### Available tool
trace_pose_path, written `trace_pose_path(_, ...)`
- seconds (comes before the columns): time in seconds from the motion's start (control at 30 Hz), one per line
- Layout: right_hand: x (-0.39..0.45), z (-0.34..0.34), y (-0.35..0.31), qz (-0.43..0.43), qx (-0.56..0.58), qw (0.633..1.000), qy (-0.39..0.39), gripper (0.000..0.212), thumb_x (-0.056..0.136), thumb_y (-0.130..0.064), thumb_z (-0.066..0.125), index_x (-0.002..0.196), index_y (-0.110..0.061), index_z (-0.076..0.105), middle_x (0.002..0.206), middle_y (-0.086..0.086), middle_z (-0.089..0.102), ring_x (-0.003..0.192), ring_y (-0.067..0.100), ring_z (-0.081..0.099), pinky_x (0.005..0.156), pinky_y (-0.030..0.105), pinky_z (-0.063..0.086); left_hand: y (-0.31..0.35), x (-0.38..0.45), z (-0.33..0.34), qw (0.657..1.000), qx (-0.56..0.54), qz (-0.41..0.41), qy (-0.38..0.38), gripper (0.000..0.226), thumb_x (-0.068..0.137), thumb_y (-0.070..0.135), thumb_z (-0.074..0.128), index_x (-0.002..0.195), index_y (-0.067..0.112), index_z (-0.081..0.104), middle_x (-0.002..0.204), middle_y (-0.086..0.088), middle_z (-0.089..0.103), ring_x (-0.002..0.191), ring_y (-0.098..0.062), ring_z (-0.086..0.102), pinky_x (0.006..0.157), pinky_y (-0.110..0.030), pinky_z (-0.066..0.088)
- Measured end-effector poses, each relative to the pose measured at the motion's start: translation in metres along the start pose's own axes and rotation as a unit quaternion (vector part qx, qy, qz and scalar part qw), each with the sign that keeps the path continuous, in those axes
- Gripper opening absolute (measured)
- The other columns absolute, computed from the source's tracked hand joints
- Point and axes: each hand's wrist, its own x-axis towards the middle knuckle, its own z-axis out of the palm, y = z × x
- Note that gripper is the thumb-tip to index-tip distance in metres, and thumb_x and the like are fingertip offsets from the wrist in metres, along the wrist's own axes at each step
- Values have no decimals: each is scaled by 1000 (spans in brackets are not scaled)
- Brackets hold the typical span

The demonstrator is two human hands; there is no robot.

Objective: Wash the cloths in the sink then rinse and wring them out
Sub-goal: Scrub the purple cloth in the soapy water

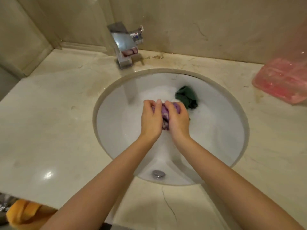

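Your two bare forearms reach in from the near edge, over the cream marble counter and into the round white sink. Both hands meet above the middle of the basin. Your left hand and your right hand each have their fingers curled around the bunched purple patterned cloth, which is pressed between them and held just over the soapy white water. A second cloth, dark green and crumpled, lies in the suds just beyond your right hand, near the far side of the basin, and nothing is holding it.

You look to be in the washing stage, scrubbing the purple piece. To do it well, keep one hand as the anchor and drag the other fold of fabric across it, rather than merely squeezing. Shift your grip now and then so that fresh areas meet, and dip the bundle back into the foam to reload soap. Keep the work low in the basin so splashes stay off the counter.

Beyond the sink, the square chrome tap shows no running water that I can make out; you will want it for rinsing. At the right sits a translucent pink plastic tub.
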Motion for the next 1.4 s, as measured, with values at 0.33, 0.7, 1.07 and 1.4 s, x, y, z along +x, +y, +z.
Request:
trace_pose_path(0.33,5,2,-7,-244,-242,938,-35,41,101,-34,44,75,-12,66,82,13,69,83,30,65,77,38,50,-5,21,-10,995,-5,26,-94,37,103,25,34,84,9,62,76,-18,63,57,-31,63,41,-29,47)
trace_pose_path(0.7,9,-30,5,-147,-174,950,-214,40,93,-22,62,126,-21,39,109,-5,53,97,10,59,69,19,53,-7,24,-23,991,50,109,-50,33,92,42,57,104,13,45,108,-11,58,99,-26,59,78,-38,53)
trace_pose_path(1.07,12,-43,1,-259,-182,944,-96,23,101,-31,47,81,-21,54,75,-6,59,67,8,57,54,17,42,-14,17,-21,950,107,162,-244,44,84,7,66,124,18,52,119,-9,55,92,-13,60,59,-13,53)
trace_pose_path(1.4,11,-38,-6,-211,-33,960,-182,38,84,-27,73,115,-29,51,106,0,61,95,16,64,64,19,54,-2,17,-33,957,77,281,-15,7,101,15,45,99,13,52,100,-3,61,96,-18,59,83,-32,52)
